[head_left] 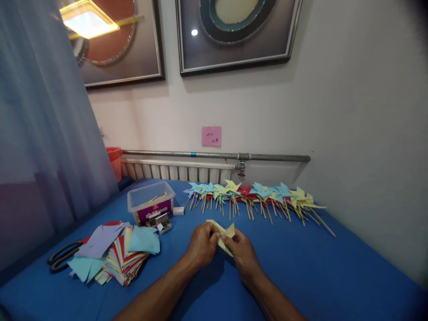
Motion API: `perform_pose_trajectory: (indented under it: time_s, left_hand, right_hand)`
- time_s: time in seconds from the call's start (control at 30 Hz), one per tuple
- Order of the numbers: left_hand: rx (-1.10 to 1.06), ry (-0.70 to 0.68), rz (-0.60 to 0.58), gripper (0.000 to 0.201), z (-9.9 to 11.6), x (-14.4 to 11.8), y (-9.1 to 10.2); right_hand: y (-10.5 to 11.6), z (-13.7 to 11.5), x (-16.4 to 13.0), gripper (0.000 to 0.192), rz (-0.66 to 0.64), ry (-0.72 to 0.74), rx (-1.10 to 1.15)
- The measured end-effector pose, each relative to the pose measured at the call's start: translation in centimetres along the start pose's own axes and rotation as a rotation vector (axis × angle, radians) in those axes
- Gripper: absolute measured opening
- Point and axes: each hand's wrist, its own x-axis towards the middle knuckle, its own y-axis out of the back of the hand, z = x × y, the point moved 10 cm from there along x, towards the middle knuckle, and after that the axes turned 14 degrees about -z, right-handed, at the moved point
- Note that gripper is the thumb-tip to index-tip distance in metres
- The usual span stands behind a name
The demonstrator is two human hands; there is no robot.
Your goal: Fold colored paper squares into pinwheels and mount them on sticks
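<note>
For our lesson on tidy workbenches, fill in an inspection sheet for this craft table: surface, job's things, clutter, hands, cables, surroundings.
Surface: blue tablecloth, covering the table.
Job's things: yellow paper piece, folded, held between both hands; row of finished pinwheels on sticks along the far edge.
Clutter: stack of coloured paper squares at left; black scissors beside it; clear plastic box; small stapler-like items.
Hands: left hand and right hand both pinch the paper.
Cables: nothing seen.
Surroundings: radiator, pipe, pink note, two framed pictures, curtain.
</note>
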Motion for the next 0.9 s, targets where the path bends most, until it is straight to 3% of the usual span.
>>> perform_pose_trajectory:
  time_s: [0.33,0.9]
  left_hand:
    - [-0.006,0.051,0.009,0.011,-0.5,0.0,0.0]
    - [0.042,0.08,-0.001,0.011,-0.5,0.1,0.0]
  right_hand:
    - [0.8,1.8,0.9,0.042,0.019,-0.008,-0.009]
    - [0.4,1.7,0.7,0.039,0.023,-0.011,-0.055]
